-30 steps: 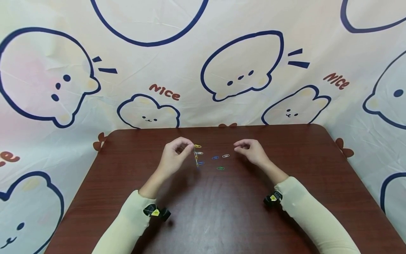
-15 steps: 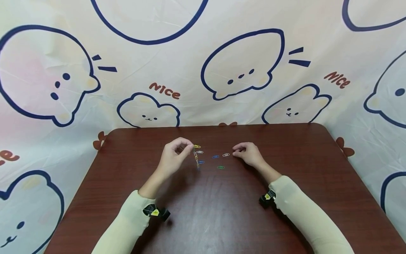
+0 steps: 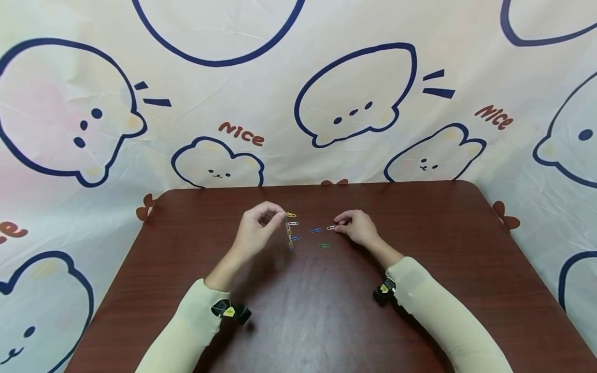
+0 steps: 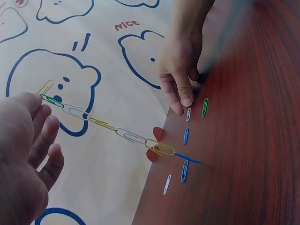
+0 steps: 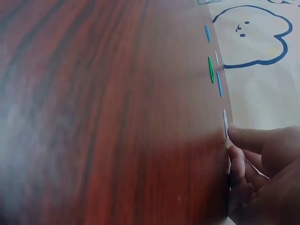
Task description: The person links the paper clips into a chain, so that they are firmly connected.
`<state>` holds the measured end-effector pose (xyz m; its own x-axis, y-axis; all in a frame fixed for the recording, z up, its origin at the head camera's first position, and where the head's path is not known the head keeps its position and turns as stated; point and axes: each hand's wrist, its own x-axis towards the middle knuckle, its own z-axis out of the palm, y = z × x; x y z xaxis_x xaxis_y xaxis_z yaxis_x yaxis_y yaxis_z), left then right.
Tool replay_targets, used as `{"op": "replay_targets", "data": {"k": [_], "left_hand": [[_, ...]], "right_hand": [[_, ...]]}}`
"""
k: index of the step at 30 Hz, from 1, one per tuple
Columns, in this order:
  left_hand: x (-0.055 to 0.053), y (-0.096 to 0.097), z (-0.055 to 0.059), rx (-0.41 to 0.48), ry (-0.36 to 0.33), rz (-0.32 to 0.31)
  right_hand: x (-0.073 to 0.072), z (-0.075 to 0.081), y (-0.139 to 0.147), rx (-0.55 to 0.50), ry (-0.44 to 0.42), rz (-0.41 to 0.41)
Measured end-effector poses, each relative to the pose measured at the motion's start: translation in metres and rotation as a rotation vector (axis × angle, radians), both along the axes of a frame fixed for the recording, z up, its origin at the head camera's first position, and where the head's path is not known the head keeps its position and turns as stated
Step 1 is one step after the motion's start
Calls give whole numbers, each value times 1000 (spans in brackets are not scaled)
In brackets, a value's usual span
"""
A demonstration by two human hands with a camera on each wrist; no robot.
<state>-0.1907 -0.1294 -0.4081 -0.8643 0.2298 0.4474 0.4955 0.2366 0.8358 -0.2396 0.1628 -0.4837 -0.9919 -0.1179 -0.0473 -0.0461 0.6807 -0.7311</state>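
In the head view my left hand pinches the top of a dangling paper clip chain. The left wrist view shows its links in yellow, green, white and blue, with a yellow paper clip sticking out at the fingertips and a blue one at the lower end. Across from it, my right hand is at the table, its thumb tip at the end of a loose white paper clip. Thumb and index finger look apart; the right wrist view shows the thumb against that clip.
Between the hands lie a blue paper clip and a green one. Close to the chain are another white clip and another blue clip. The brown table ends at a cartoon-printed cloth behind.
My right hand has moved left and down to the loose white paper clip, its fingertips reaching that clip's end. The left hand stays put with the chain, whose lower end swings slightly.
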Motion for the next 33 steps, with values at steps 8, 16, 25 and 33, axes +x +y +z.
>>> {"op": "replay_targets", "data": {"k": [8, 16, 25, 33], "left_hand": [[0, 1, 0, 0, 4, -4], [1, 3, 2, -2, 2, 8], [0, 2, 1, -1, 5, -5], [0, 1, 2, -7, 0, -4]], "right_hand": [[1, 1, -8, 57, 22, -19], [1, 2, -14, 96, 38, -2], [0, 4, -16, 122, 19, 28], [-1, 1, -13, 131, 10, 71]]}}
